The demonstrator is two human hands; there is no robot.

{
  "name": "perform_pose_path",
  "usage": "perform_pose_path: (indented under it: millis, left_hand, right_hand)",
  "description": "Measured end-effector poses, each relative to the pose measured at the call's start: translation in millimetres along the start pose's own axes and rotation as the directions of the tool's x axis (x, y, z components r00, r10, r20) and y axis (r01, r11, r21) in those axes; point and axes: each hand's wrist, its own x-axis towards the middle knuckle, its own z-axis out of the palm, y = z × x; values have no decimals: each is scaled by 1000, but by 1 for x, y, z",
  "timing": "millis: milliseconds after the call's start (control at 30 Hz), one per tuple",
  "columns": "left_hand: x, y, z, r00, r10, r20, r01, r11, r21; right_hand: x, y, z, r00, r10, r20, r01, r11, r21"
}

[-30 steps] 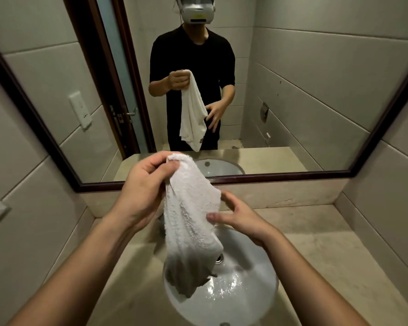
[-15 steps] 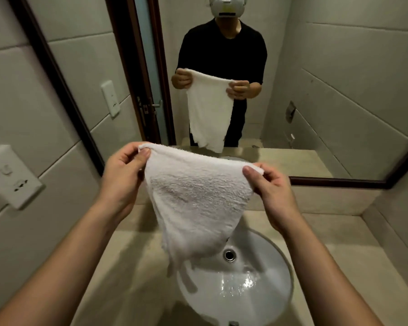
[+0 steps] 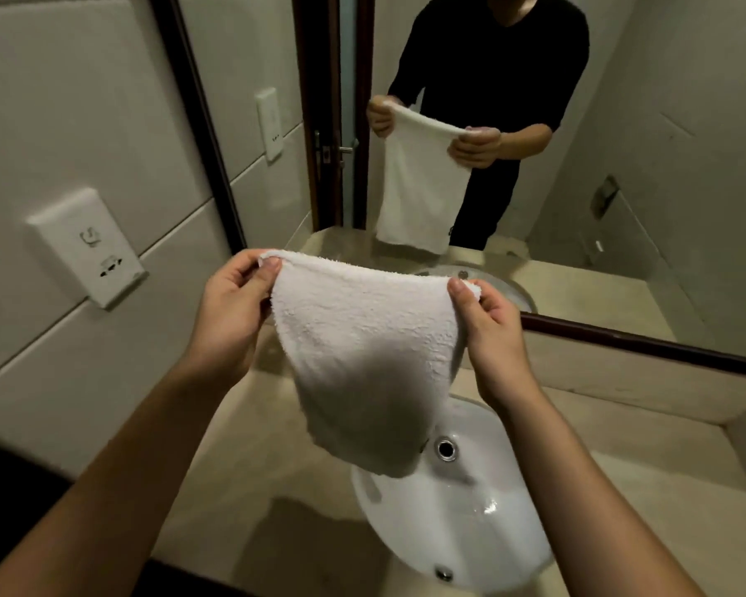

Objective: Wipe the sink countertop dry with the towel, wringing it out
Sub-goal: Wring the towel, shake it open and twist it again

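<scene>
A wall socket plate (image 3: pixel 88 247) sat on the tiled wall at the far left, and beside it the left hand (image 3: pixel 229 312) pinched the upper left corner of the white towel (image 3: pixel 362 355) between thumb and fingers. The towel hung spread in the air above the white sink (image 3: pixel 461 523) set in the beige desk (image 3: pixel 250 480), clear of both. The right hand (image 3: pixel 492 333) pinched its upper right corner, with the mirror (image 3: pixel 621 165) behind.
</scene>
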Motion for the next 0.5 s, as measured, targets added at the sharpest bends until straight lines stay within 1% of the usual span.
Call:
perform_pose_path:
  millis: [67,167,233,300,433,500]
  left_hand:
    - [10,-10,-17,998,-47,-37,48,999,13]
    - [23,-29,-47,990,-108,-92,113,992,47]
    - [30,-40,-66,984,-128,-123,137,988,67]
    - [32,-42,-78,984,-116,-139,127,989,75]
    - [19,-40,-98,992,-56,-112,67,992,103]
    - [5,-52,-114,992,-96,-80,104,989,101]
  right_hand:
    - [8,18,21,997,70,19,-70,998,1]
    - [18,43,50,990,132,47,-130,991,-35]
    - [20,59,63,987,150,60,-147,988,-52]
    - [16,66,72,983,168,69,-164,985,-55]
    - [-1,78,80,983,151,105,-150,988,-19]
    - [-18,89,78,978,165,130,-162,986,-37]
